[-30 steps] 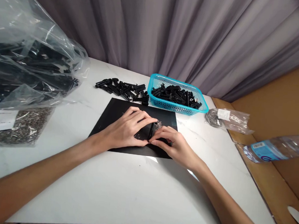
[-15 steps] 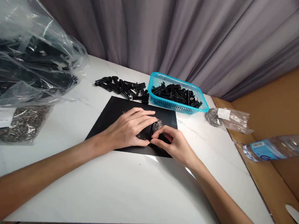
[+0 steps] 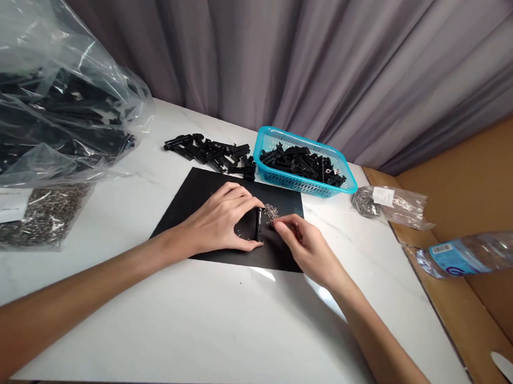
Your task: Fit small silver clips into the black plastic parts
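My left hand (image 3: 227, 222) grips a slim black plastic part (image 3: 258, 225) end to end, between its thumb and fingertips. The part stands lengthwise over a black mat (image 3: 184, 210). To its right, my right hand (image 3: 303, 240) has thumb and index finger pinched together at the near edge of a small pile of metal screws or pins (image 3: 271, 211). Whatever lies in that pinch is too small to make out. A few loose metal bits lie on the mat by my left thumb.
Black plastic parts (image 3: 210, 152) are heaped behind the mat, beside a blue basket (image 3: 304, 185) holding more. Large plastic bags (image 3: 63, 100) of black parts and metal pieces (image 3: 53, 211) stand left. A small bag (image 3: 366, 200), bottle (image 3: 460, 255) and cardboard (image 3: 464, 315) lie right.
My right hand has moved away from the black part, rightward to the metal pile. My left hand keeps its hold, and the part now shows more fully.
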The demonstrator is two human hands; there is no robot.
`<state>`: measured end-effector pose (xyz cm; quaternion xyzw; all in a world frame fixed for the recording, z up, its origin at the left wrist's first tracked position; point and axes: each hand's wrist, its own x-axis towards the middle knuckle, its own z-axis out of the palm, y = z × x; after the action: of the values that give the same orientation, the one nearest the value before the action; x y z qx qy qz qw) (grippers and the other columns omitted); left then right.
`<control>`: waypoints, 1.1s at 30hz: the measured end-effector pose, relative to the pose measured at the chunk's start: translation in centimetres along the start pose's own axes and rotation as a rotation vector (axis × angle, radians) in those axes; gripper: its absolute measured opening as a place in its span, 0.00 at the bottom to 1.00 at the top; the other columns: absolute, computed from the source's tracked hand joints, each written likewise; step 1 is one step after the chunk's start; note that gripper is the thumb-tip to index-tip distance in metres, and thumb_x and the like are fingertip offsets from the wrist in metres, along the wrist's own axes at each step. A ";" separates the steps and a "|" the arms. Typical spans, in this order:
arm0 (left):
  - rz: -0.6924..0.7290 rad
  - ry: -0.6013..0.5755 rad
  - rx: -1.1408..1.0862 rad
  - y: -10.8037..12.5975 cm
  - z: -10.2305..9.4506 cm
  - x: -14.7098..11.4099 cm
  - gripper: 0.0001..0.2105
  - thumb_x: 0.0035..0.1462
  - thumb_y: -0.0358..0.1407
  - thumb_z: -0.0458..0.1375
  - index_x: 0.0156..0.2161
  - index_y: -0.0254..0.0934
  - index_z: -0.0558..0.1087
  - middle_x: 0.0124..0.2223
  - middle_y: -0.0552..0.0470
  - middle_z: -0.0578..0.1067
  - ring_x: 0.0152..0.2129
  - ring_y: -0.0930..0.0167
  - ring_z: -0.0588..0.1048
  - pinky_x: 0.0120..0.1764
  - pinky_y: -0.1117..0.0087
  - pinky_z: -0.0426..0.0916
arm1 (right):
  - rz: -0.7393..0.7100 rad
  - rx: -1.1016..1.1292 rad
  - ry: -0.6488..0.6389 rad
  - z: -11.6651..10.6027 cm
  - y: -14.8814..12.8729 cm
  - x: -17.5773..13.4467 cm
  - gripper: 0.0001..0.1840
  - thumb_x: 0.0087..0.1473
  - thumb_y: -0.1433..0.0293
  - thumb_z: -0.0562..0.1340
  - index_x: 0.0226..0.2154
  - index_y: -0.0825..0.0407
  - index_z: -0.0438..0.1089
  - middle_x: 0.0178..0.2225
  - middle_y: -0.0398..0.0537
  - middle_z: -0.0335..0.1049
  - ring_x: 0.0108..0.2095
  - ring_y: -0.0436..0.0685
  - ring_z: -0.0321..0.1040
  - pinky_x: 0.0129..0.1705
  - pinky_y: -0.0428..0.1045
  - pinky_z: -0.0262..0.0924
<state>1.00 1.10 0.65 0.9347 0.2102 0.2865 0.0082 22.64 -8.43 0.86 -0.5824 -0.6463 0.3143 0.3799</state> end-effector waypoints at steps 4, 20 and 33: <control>-0.089 -0.029 -0.047 -0.1 0.1 -0.1 0.28 0.50 0.49 0.71 0.52 0.37 0.74 0.47 0.46 0.79 0.47 0.57 0.73 0.55 0.54 0.68 | -0.107 -0.072 0.138 -0.3 0.2 0.0 0.28 0.73 0.51 0.50 0.41 0.48 0.79 0.52 0.55 0.73 0.56 0.64 0.66 0.59 0.60 0.59; -0.059 -0.091 -0.034 -0.3 -0.7 0.0 0.26 0.55 0.52 0.69 0.52 0.38 0.73 0.48 0.47 0.80 0.49 0.56 0.75 0.59 0.46 0.62 | 0.021 0.304 -0.109 -1.0 -0.7 0.0 0.21 0.60 0.50 0.67 0.37 0.51 0.78 0.33 0.47 0.77 0.30 0.53 0.72 0.34 0.50 0.69; -0.090 -0.056 -0.053 -0.5 -0.2 0.1 0.27 0.51 0.56 0.69 0.47 0.37 0.75 0.43 0.47 0.81 0.44 0.58 0.76 0.57 0.51 0.61 | 0.029 0.382 -0.082 -0.6 -0.6 0.1 0.18 0.61 0.53 0.68 0.36 0.52 0.79 0.32 0.47 0.78 0.29 0.52 0.73 0.36 0.50 0.70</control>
<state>0.74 1.58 0.80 0.9314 0.2442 0.2650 0.0516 22.85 -8.41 1.74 -0.4956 -0.5814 0.4602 0.4523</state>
